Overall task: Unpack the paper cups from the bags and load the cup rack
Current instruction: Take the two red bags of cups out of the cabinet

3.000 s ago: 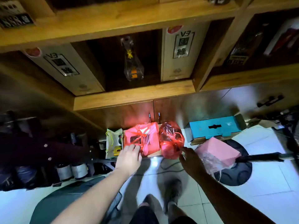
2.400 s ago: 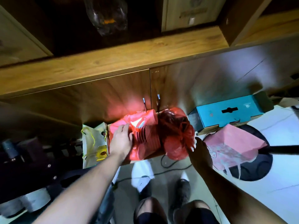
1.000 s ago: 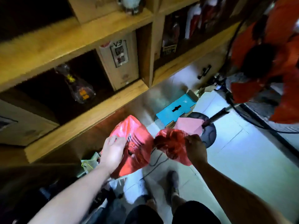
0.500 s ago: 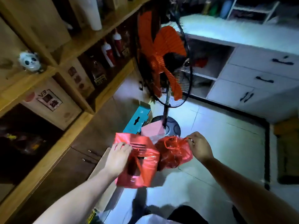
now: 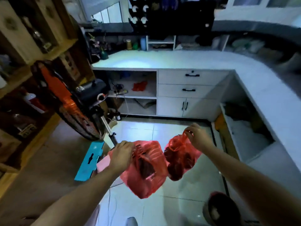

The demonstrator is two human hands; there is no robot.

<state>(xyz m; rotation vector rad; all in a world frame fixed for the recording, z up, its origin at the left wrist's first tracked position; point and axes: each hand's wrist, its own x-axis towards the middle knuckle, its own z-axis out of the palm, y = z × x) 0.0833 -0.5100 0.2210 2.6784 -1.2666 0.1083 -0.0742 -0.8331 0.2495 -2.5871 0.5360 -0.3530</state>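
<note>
Red film handles are bunching inside my left hand (image 5: pixel 121 154), fingers curling round them, while my right hand (image 5: pixel 197 136) is pinching a gathered top, lower centre. The larger bag (image 5: pixel 146 173) and rounder bag (image 5: pixel 179 162) are hanging soft, crinkly, probably light; I'm judging the necks the safest hold.

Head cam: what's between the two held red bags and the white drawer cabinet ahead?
Only bare floor tiles, in the head view. Left hand grips the larger red bag; right hand pinches the smaller red bag by its handles.
</note>
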